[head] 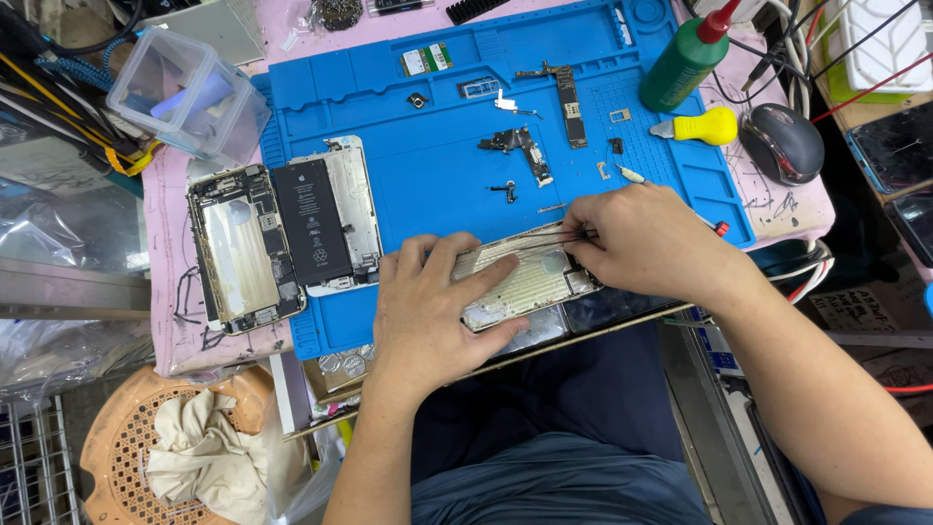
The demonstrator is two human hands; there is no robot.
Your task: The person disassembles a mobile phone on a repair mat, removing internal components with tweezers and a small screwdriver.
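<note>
Left hand [437, 311] flat, pinning the phone panel [520, 282] at tabletop's near edge; right hand [646, 238] grip pinching tweezers [564, 234] — keep strokes shallow, panel steady.

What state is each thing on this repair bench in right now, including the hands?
Left hand: flat, pressing on the metal phone panel.
Right hand: pinching tweezers at the panel's edge.
Metal phone panel: lying inside up.
Phone shell: opened, insides showing.
Battery: lying loose on a second open phone.
Circuit board: taken out, on the blue mat.
Green bottle: capped, tilted.
Plastic box: open, tipped.
</note>
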